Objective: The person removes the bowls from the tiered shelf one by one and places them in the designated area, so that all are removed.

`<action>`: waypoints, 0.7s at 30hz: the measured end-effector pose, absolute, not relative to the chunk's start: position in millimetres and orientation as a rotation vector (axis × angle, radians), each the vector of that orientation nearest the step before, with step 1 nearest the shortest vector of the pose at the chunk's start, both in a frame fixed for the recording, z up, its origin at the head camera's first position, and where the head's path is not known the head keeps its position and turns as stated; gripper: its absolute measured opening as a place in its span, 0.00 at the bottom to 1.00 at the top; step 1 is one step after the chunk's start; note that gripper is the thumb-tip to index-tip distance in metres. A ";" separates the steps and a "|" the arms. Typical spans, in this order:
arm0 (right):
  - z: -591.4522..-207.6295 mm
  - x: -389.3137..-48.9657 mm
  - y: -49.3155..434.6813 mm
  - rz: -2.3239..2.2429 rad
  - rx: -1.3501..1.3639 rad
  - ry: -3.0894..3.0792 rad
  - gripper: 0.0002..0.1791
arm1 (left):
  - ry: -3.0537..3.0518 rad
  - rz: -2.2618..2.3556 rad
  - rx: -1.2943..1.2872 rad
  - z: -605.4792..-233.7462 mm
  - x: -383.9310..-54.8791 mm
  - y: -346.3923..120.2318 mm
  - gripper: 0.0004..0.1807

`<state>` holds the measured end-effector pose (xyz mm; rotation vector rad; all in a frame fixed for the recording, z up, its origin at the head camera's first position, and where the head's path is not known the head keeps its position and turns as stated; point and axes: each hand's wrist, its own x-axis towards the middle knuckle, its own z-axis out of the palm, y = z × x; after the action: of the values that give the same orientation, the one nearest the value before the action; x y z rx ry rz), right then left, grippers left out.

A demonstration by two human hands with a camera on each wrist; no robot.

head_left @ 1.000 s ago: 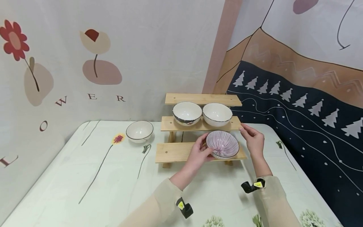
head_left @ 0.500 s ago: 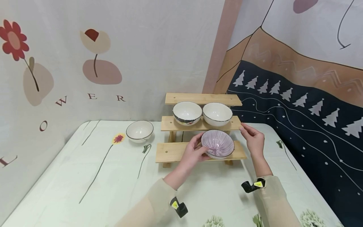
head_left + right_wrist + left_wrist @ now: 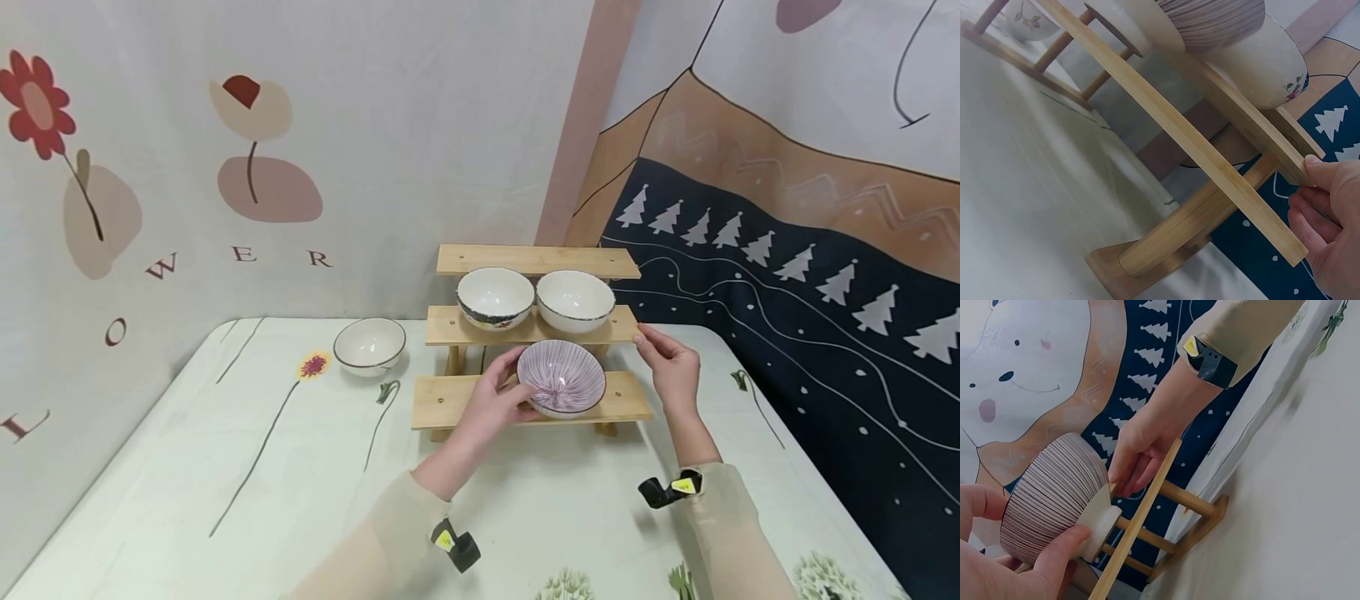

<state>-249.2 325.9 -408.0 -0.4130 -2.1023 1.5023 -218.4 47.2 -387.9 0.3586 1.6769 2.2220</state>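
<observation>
A bowl with fine purple stripes (image 3: 562, 377) is held by my left hand (image 3: 487, 404), thumb near its lower side and fingers at the left of its rim. Its pale foot (image 3: 1100, 531) is close over the bottom shelf (image 3: 442, 404) of a three-step wooden rack. My right hand (image 3: 670, 367) pinches the right end of the middle shelf (image 3: 622, 327); the right wrist view shows thumb and fingers (image 3: 1316, 219) at that corner. Two white bowls stand side by side on the middle shelf: one with a dark patterned outside (image 3: 496, 298), one with a thin dark rim (image 3: 575, 301).
Another white bowl (image 3: 369, 347) stands on the table, left of the rack. The top shelf (image 3: 537, 261) is close to the hanging cloth (image 3: 390, 150) at the back. A flower-printed cloth (image 3: 300, 467) covers the table.
My left hand has slid the striped bowl leftward along the bottom shelf, drawing its forearm left too. The right hand keeps its place at the middle shelf's end.
</observation>
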 end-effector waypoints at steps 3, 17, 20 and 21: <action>-407.6 -249.3 325.3 1.511 -0.411 -2.099 0.21 | 1.686 2.218 0.367 -387.2 -219.1 42.8 0.36; -406.7 -249.0 325.1 1.502 -0.422 -2.101 0.22 | 1.720 2.217 0.358 -387.8 -220.2 20.4 0.36; -406.9 -249.2 325.0 1.501 -0.422 -2.102 0.22 | 1.723 2.217 0.344 -388.0 -220.3 16.0 0.36; -407.0 -249.2 325.0 1.501 -0.423 -2.104 0.22 | 1.729 2.216 0.343 -388.3 -220.3 14.4 0.37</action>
<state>-249.2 325.0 -407.0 -0.4228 -2.1038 1.5006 -220.3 14.4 -388.3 0.3431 1.7286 2.2156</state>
